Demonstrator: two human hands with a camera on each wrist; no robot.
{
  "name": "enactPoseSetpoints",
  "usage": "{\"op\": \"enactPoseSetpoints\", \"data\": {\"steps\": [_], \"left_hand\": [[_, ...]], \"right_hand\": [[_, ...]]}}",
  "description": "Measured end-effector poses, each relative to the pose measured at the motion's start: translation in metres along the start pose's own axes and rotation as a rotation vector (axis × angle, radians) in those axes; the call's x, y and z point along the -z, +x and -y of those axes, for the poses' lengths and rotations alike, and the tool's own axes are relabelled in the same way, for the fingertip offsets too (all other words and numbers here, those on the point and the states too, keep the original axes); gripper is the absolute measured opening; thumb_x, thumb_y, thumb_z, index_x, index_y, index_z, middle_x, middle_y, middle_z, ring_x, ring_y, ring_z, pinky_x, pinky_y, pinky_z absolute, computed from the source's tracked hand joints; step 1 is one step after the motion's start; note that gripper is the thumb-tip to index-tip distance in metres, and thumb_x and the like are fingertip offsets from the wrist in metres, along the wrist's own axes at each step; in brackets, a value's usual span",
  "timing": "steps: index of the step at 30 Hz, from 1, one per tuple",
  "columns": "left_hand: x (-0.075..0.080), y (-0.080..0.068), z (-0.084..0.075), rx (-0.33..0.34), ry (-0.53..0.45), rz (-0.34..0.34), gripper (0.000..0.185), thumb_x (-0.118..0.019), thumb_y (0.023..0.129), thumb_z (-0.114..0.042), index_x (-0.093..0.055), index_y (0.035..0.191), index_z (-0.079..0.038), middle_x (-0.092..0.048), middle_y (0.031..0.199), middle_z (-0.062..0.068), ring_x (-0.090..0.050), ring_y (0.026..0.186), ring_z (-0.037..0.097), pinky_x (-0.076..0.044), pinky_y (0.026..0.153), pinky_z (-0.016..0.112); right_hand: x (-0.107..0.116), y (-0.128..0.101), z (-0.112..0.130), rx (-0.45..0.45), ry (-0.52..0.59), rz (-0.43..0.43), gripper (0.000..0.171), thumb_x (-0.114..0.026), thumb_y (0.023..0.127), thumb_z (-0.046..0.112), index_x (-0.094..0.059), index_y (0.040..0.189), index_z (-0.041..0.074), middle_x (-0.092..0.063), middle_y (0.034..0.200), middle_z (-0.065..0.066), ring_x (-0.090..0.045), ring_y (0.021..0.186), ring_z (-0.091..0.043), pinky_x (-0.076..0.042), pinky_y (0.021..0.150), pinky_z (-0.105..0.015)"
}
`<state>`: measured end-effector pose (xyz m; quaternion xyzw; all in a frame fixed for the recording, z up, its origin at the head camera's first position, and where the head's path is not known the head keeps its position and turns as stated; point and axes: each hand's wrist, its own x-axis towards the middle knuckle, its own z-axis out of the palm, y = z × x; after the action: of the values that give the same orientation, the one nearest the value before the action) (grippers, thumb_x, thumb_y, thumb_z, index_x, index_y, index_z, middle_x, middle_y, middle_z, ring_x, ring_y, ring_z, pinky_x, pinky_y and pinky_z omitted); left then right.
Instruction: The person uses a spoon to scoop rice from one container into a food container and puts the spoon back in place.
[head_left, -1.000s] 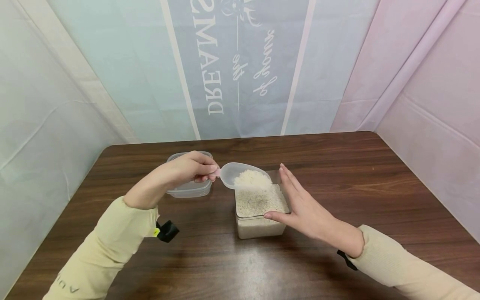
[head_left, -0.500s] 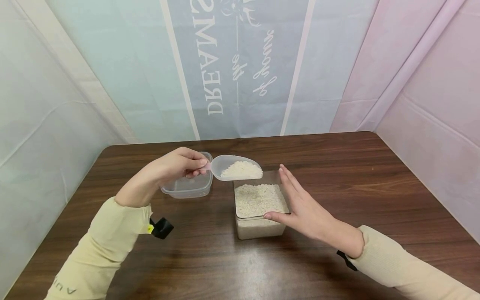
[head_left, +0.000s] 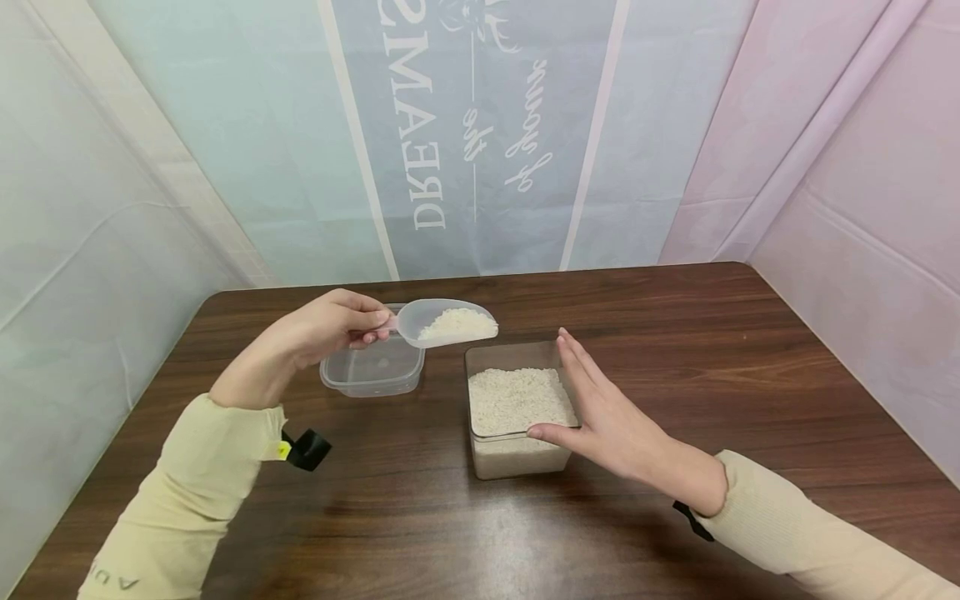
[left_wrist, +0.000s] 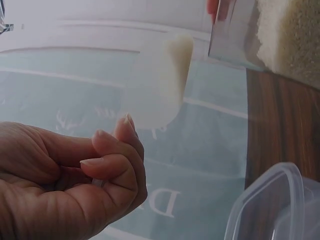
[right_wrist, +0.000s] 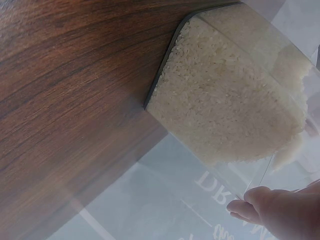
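Holding a clear plastic scoop (head_left: pixel 447 323) loaded with white rice, left hand (head_left: pixel 330 325) pinches its handle just above the empty clear plastic tub (head_left: pixel 372 375). Right hand (head_left: pixel 600 408), fingers straight, steadies the square rice container (head_left: pixel 517 408) right of the tub. Transfer step; next, probably tip over the tub.

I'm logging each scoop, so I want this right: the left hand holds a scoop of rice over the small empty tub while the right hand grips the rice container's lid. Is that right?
Not quite. No lid shows on the rice container; the right hand rests flat against its side, as the head view shows. The left hand does hold the scoop of rice above the small empty tub.
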<state>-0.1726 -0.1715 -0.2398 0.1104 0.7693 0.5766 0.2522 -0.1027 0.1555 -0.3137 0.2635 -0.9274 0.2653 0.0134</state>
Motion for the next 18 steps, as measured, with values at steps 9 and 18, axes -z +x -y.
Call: {"op": "enactPoseSetpoints", "data": {"steps": [9,18], "left_hand": [[0.012,-0.001,0.009,0.043,-0.018,-0.032,0.030,-0.039,0.096,-0.003,-0.040,0.115,0.021,-0.055,0.077,-0.002,-0.046,0.066,0.003,-0.042,0.061,0.014],[0.025,-0.002,0.020,0.064,-0.019,-0.048,0.034,-0.038,0.097,-0.002,-0.037,0.119,0.023,-0.057,0.077,-0.002,-0.047,0.067,0.002,-0.041,0.061,0.013]], "right_hand": [[-0.001,-0.001,-0.001,-0.002,-0.002,0.004,0.102,-0.061,0.080,0.054,-0.002,0.144,0.000,0.000,0.152,-0.007,-0.008,0.138,-0.023,-0.025,0.104,-0.048],[0.000,0.000,-0.001,0.005,0.002,0.001,0.102,-0.061,0.080,0.054,-0.001,0.145,0.001,0.000,0.152,-0.007,-0.008,0.138,-0.022,-0.025,0.104,-0.047]]}}
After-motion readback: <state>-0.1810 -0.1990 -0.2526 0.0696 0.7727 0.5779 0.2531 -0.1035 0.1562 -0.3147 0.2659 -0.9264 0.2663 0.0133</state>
